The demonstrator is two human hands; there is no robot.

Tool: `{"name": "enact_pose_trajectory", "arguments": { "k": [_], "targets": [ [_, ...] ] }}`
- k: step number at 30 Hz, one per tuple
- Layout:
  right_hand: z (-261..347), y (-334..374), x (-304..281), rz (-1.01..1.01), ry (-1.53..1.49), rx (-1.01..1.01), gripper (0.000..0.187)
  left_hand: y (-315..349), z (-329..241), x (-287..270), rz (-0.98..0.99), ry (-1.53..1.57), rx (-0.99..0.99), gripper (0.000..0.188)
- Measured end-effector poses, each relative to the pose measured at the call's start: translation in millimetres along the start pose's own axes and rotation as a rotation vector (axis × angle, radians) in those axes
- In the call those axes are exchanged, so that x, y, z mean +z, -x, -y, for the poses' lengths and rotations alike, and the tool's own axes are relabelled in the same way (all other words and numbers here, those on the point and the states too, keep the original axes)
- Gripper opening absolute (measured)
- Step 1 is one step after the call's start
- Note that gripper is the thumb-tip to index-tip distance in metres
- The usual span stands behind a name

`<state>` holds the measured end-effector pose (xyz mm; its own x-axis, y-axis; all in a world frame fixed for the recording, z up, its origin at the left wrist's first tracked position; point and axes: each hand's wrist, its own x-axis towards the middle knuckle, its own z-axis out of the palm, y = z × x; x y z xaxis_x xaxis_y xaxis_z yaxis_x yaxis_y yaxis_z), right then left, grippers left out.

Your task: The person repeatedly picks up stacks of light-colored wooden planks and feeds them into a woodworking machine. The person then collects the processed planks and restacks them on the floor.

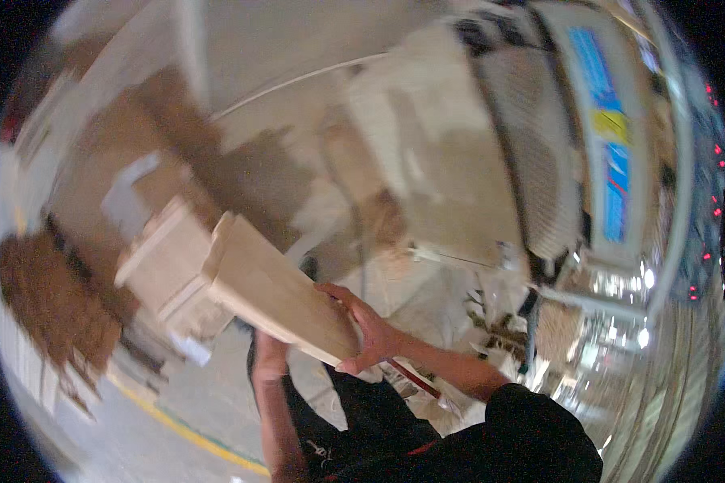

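A long pale wooden board [278,282] slants across the space in front of me, its far end by a stack of similar pale wooden pieces [169,262]. My right hand [364,328] wraps around the near end, thumb and fingers on opposite edges. At the board's lower left edge, my left hand [271,354] grips from below; its fingers are hidden behind the wood. Motion blur hides whether the board touches the stack and whether it is one piece or several layered together.
Brown stacked material [52,298] stands at the left, near a yellow floor line [193,439]. Toward the right is a large machine [556,145] with a blue and yellow label. Scraps and debris [491,322] lie beyond my right forearm. A thin dark red bar [413,378] shows beside it.
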<state>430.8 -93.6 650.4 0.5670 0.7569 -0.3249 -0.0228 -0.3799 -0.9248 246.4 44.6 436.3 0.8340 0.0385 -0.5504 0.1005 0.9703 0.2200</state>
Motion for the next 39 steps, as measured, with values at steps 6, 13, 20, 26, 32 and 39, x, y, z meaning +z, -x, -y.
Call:
{"name": "enact_pose_trajectory", "arguments": {
  "k": [6,13,20,26,32,39],
  "targets": [
    [35,86,-132,-0.898,-0.419,0.03,0.104,-27,65,343,0.643,-0.543,-0.03,0.111],
    [19,141,-315,-1.769,0.322,0.426,0.098,-85,219,467,0.56,-0.082,-0.681,0.057],
    [4,146,-452,-1.768,0.383,1.157,0.106,-145,293,580,0.5,0.203,-0.825,0.046],
    [14,118,-511,-1.648,0.338,1.176,0.105,-225,325,608,0.376,0.082,-0.655,0.05],
    [-22,101,-544,-1.773,0.503,1.127,0.106,-249,341,619,0.34,0.146,-0.677,0.063],
    [-35,98,-575,-1.771,0.444,1.151,0.104,-235,323,628,0.146,0.228,-0.757,0.077]
  ]
}}
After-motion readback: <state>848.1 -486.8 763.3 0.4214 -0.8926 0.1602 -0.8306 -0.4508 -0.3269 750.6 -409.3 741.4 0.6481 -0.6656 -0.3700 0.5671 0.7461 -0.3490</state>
